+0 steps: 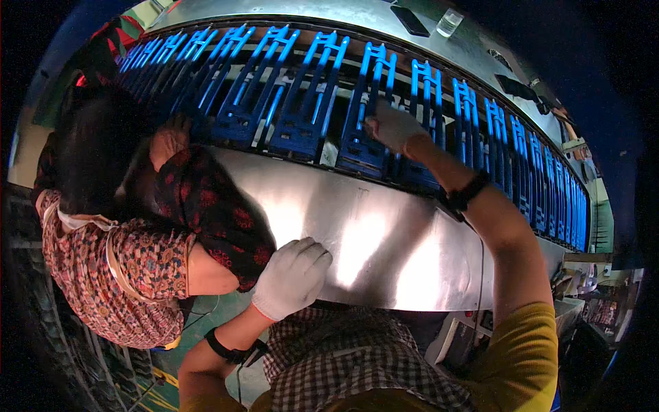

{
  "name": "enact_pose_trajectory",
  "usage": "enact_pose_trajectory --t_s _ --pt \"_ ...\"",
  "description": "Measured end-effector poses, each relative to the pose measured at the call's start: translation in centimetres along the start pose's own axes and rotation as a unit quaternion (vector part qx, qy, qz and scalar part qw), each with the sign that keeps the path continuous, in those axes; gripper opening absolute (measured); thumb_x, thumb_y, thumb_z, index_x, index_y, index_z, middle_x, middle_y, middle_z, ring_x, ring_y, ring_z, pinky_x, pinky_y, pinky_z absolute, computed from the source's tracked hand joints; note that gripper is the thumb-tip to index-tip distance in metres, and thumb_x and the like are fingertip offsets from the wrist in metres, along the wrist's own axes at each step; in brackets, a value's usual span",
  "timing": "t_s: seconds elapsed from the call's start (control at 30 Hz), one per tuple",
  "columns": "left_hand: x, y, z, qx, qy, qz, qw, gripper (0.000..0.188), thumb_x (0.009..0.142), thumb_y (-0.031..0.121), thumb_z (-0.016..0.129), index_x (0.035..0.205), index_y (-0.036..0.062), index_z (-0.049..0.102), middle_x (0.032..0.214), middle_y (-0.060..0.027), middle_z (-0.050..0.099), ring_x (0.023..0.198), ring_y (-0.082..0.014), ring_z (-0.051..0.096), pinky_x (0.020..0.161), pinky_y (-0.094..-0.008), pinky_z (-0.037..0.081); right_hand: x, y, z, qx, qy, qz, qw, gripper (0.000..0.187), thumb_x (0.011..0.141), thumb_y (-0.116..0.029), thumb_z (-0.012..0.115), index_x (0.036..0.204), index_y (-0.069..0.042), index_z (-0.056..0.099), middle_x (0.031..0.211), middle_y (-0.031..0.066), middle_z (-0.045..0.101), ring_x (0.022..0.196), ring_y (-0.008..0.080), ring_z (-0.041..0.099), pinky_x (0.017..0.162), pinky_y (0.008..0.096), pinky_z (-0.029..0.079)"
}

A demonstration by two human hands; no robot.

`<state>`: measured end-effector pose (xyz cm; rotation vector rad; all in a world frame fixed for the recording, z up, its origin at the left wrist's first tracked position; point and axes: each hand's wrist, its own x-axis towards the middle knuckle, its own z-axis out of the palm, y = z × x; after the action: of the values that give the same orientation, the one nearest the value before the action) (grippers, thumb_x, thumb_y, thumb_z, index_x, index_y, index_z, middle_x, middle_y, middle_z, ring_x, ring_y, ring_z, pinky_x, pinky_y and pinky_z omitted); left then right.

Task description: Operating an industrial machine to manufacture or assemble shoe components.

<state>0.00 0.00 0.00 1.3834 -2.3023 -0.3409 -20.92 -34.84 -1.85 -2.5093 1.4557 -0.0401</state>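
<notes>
My left hand (294, 278), in a white glove, rests at the near edge of the metal table with its fingers curled under. Whatever it may hold is hidden. My right hand (397, 128), also gloved in white, reaches over a long row of upright blue frames (302, 103). Its fingers are closed around or against the dark lower part of one frame; what lies in them I cannot make out. Each frame has slim parallel bars and a fork-shaped top lit bright blue.
A brushed metal tabletop (357, 226) runs along the near side. At left a co-worker in a patterned top (144, 275) lays a hand (169, 139) by the frames. On the far metal ledge lie a phone (410, 20) and a clear glass (449, 23).
</notes>
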Motion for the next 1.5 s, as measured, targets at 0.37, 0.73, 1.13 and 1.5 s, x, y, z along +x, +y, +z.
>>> enact_pose_trajectory --t_s 0.37,0.73,1.13,1.5 --pt "3.0 -4.4 1.2 -0.006 0.1 -0.002 0.995 0.032 0.089 0.013 0.077 0.12 0.0069 0.073 0.119 -0.0086 0.072 0.118 -0.0333 0.068 0.102 -0.0447 0.055 8.5 4.1 0.8 0.005 -0.016 0.133 0.991 0.054 0.108 -0.051 0.063 0.122 0.001 0.059 0.111 0.0297 0.076 0.106 0.0468 0.076 0.088 0.0546 0.058" --pt "2.8 -6.6 2.0 -0.03 0.105 -0.001 0.994 0.035 0.084 0.01 0.076 0.12 0.0078 0.072 0.121 -0.008 0.073 0.117 -0.0334 0.068 0.099 -0.0455 0.055 10.5 5.2 3.8 0.109 -0.018 0.191 0.975 0.07 0.11 -0.061 0.055 0.13 0.006 0.059 0.116 0.0313 0.076 0.111 0.0478 0.076 0.087 0.058 0.061" --pt "3.5 -7.6 2.1 -0.034 0.131 -0.029 0.99 0.03 0.087 0.008 0.077 0.117 0.0089 0.072 0.116 -0.0087 0.073 0.114 -0.0348 0.069 0.096 -0.0457 0.055 12.9 6.1 2.0 0.042 0.055 0.205 0.976 0.073 0.109 -0.063 0.05 0.132 0.005 0.06 0.12 0.0309 0.075 0.119 0.0445 0.074 0.095 0.056 0.059" --pt "3.1 -6.8 2.5 -0.011 0.183 -0.008 0.983 0.027 0.087 0.004 0.077 0.113 0.0108 0.072 0.115 -0.0087 0.073 0.111 -0.0348 0.072 0.095 -0.047 0.057 -0.5 2.1 -0.1 0.2 -0.164 0.052 0.965 0.067 0.11 -0.059 0.052 0.129 0.004 0.062 0.115 0.0273 0.077 0.105 0.0434 0.078 0.091 0.0526 0.061"
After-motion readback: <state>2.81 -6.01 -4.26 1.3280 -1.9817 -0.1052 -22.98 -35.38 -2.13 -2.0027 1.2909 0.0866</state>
